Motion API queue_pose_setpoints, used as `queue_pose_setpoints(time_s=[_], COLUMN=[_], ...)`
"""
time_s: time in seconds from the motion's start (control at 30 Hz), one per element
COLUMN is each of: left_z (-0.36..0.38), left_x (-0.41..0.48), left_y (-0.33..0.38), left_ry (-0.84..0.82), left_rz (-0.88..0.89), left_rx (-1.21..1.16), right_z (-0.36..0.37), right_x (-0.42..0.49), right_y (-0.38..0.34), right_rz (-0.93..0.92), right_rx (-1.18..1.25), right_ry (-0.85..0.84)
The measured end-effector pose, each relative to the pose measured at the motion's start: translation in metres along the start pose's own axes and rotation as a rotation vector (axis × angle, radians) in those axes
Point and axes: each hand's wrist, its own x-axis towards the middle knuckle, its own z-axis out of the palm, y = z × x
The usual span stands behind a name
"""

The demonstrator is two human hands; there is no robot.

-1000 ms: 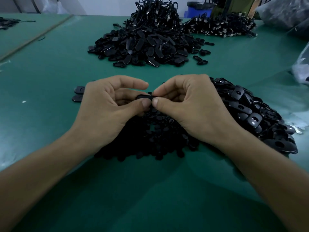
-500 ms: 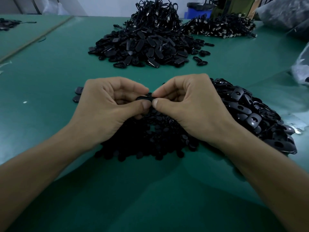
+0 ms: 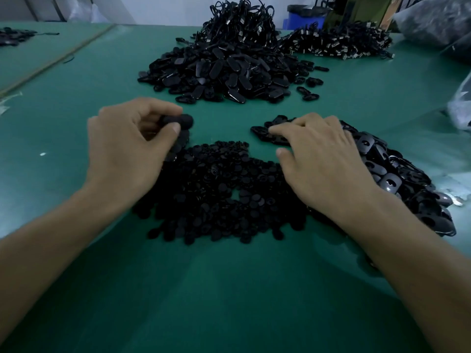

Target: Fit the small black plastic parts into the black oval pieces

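A green table point(image 3: 229, 296) is seen from above. A blurred black oval piece point(image 3: 178, 121) is pinched between the thumb and curled fingers of the left hand point(image 3: 132, 151), at ten o'clock from a low pile of small black plastic parts point(image 3: 216, 197) at the centre. The right hand point(image 3: 323, 161), fingers stretched and loosely spread, is laid on a heap of holed oval pieces point(image 3: 390, 184) at three o'clock. A larger black heap point(image 3: 224, 72) is seen at twelve o'clock.

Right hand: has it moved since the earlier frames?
Yes. The right hand has parted from the left hand, which grips an oval piece, and gone right across the small parts pile, now touching the oval pieces pile.
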Motion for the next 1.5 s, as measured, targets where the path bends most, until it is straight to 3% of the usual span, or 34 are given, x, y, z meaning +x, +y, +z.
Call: queue_pose_setpoints(time_s=[0.2,0.53,0.7,0.9,1.03,1.13,1.5], left_z=[-0.002,-0.003,0.005,0.016,0.019,0.019,0.019], left_x=[0.005,0.006,-0.007,-0.019,-0.023,-0.023,-0.024], left_y=[-0.016,-0.017,0.01,0.039,0.042,0.039,0.034], left_ry=[-0.022,-0.07,-0.087,-0.31,-0.307,-0.298,-0.263], left_rz=[-0.006,0.088,0.161,-0.124,-0.196,-0.211,-0.189], left_rx=[0.212,0.406,0.179,-0.236,-0.355,-0.456,-0.585], right_z=[0.0,0.002,0.001,0.004,0.009,0.011,0.005], right_x=[0.003,0.005,0.002,-0.003,-0.004,-0.004,0.002], right_y=[0.008,0.008,-0.001,-0.015,-0.021,-0.02,-0.015], right_rz=[0.047,0.05,-0.052,-0.238,-0.321,-0.292,-0.056], right_rx=[-0.036,0.185,0.426,0.553,0.569,0.6,1.035], right_ry=[-0.131,0.125,0.198,0.117,0.13,0.17,-0.016])
